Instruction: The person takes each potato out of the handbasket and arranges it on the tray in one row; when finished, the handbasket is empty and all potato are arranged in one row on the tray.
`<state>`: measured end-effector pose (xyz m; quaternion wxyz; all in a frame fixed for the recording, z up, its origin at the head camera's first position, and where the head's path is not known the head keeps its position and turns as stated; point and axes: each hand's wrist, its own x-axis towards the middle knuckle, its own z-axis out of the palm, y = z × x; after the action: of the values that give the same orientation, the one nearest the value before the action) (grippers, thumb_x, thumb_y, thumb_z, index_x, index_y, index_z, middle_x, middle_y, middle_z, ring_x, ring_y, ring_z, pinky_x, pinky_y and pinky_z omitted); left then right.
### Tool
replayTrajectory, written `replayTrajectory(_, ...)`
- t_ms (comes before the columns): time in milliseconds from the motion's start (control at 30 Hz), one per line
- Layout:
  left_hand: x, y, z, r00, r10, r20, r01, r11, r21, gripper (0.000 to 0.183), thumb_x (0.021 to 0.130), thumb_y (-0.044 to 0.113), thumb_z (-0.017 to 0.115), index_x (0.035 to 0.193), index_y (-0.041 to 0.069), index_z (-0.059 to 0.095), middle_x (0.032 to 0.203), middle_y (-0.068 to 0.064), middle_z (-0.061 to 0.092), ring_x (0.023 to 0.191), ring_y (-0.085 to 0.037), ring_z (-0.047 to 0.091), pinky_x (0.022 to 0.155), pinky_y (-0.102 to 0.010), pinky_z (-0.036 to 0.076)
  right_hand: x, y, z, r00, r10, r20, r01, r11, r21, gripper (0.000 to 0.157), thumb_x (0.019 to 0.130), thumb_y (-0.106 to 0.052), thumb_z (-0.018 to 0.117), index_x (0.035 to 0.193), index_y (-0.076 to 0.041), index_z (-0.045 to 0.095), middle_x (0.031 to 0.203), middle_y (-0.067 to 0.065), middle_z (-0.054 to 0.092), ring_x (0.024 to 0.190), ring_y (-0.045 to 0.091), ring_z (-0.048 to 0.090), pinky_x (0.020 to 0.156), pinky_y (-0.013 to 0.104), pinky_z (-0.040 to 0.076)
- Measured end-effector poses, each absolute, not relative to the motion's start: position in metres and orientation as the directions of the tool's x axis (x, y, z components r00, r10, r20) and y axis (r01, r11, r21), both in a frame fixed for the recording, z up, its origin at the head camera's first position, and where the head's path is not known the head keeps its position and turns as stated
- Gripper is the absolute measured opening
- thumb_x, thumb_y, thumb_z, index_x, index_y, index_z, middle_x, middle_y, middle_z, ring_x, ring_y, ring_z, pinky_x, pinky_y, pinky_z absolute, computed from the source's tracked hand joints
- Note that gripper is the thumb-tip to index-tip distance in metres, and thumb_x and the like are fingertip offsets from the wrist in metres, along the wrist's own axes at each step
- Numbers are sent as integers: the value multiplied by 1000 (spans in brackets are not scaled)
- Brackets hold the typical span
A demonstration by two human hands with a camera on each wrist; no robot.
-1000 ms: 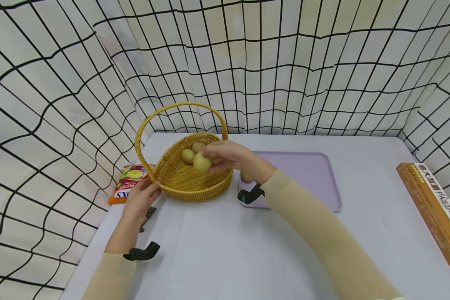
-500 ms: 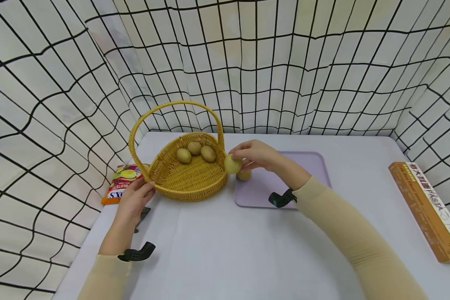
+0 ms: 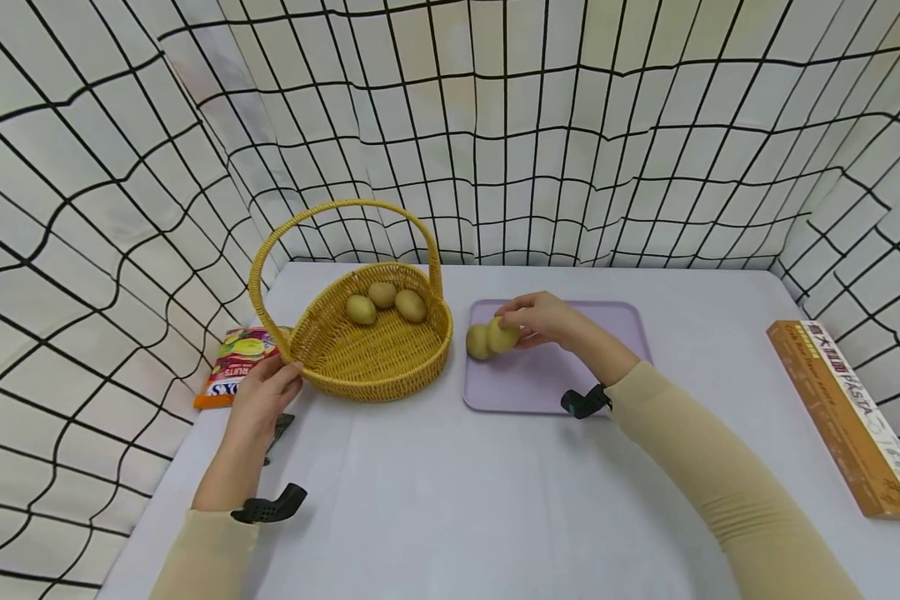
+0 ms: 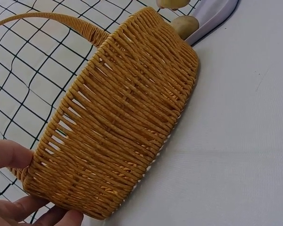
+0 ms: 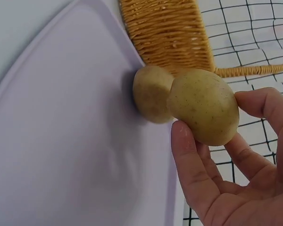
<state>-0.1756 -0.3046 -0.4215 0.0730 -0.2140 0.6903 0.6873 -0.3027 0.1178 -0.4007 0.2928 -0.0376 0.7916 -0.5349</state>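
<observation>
In the head view my right hand pinches a yellowish potato over the left part of a lilac tray. A second potato lies on the tray at its left side, overlapped by the held one. The right wrist view shows thumb and fingertips around the held potato, raised above the tray. My left hand grips the near left rim of a yellow wicker basket, thumb on top and fingers beneath in the left wrist view. Three potatoes sit at the back inside the basket.
A red and orange snack bag lies left of the basket. Behind my left wrist is a small dark object, partly hidden. A long pasta box lies at the right. Black netting over white cloth surrounds the table.
My right hand has carried the potato rightward from over the basket, past its rim, to above the tray. My left hand has kept its hold on the basket.
</observation>
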Motion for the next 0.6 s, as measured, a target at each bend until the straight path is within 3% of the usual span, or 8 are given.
replayTrajectory(233, -174, -302, -424, -889, -223, -400, -412, 8, 911, 76, 106, 26, 59, 166, 9, 17, 167, -11, 26, 134, -10, 48, 119, -33, 37, -310, 128, -414, -828, -335, -449, 291, 428, -856, 43, 98, -19, 67, 136, -1, 62, 135, 18, 57, 100, 23, 63, 94, 38, 61)
replayTrajectory(600, -176, -300, -427, -900, -221, -374, -409, 139, 902, 79, 104, 29, 60, 164, 2, 15, 162, -16, 30, 115, -4, 54, 114, -33, 44, -316, 131, -438, -837, -307, -453, 322, 393, -861, 31, 95, -16, 71, 119, -1, 60, 120, 13, 61, 89, 17, 63, 80, 29, 63)
